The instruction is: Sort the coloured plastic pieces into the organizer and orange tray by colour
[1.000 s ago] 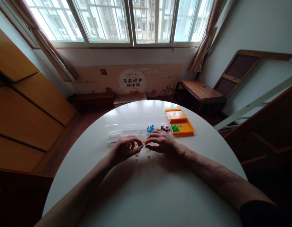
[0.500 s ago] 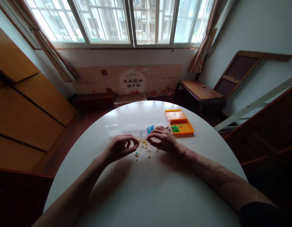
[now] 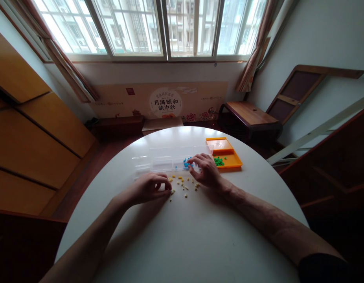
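My left hand [image 3: 151, 188] rests on the white round table [image 3: 184, 236] with its fingers curled, the tips touching small loose pieces [image 3: 171, 192]. More yellow and pale pieces [image 3: 183, 184] lie scattered between my hands. My right hand [image 3: 205, 169] reaches over the clear compartment box [image 3: 158, 161], its fingertips bunched above the blue pieces [image 3: 186, 162] in one cell. The pieces are too small to show whether either hand holds one. Dark pieces seen earlier in the neighbouring cell are hidden under my right hand.
An orange tray [image 3: 230, 158] with green pieces [image 3: 219, 160] stands right of the clear box, near the table's far edge. Beyond the table are a low wooden bench [image 3: 249, 112], a folded frame against the right wall, and wooden cabinets [image 3: 37, 137] on the left.
My hands have parted. The right one moved forward from the loose pieces to the blue cell of the box. The left one drew back a little and uncovered the scattered pieces.
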The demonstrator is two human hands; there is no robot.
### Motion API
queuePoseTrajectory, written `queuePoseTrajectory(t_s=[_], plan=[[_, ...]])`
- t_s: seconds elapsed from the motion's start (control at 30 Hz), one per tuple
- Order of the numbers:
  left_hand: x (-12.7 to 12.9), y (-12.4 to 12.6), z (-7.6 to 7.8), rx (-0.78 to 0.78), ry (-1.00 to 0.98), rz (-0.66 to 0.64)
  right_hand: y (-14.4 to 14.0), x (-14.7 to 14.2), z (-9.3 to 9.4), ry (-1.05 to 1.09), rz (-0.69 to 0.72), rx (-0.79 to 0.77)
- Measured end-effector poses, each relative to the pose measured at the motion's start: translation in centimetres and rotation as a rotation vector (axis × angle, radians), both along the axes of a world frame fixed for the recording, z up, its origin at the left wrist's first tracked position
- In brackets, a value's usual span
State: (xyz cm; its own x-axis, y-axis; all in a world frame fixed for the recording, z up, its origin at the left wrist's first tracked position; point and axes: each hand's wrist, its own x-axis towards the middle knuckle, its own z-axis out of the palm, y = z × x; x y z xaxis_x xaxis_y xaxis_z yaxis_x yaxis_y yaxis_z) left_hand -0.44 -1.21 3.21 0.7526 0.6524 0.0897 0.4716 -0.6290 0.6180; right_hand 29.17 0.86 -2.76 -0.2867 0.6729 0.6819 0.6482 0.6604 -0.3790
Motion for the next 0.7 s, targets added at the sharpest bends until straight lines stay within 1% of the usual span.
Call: queuePoseTrajectory(t_s=[0.1,0.2,0.3,0.37,0.47,0.57,0.7], plan=[[0.0,0.2,-0.3,0.037,-0.038,0.019,-0.1,0.0,0.1,0.007,0.008,0.005],[0.1,0.4,-0.7,0.113,-0.111,0.085,-0.1,0.0,0.2,0.009,0.024,0.009],[0.5,0.4,-1.0,0.180,-0.221,0.164,-0.3,0.1,0.5,0.011,0.111,0.026],[1.2,0.1,-1.1,0.175,-0.308,0.220,-0.4,0.1,0.7,-0.012,0.214,0.049],[2.4,-0.4,-1.3,0.120,-0.413,0.275,-0.4,0.1,0.9,-0.071,0.337,0.085],[3.6,-1.0,-2.1,0.080,-0.476,0.305,-0.3,0.2,0.9,-0.088,0.382,0.122],[4.4,-1.2,-3.2,0.094,-0.540,0.361,-0.1,0.4,0.6,-0.094,0.404,0.138]])
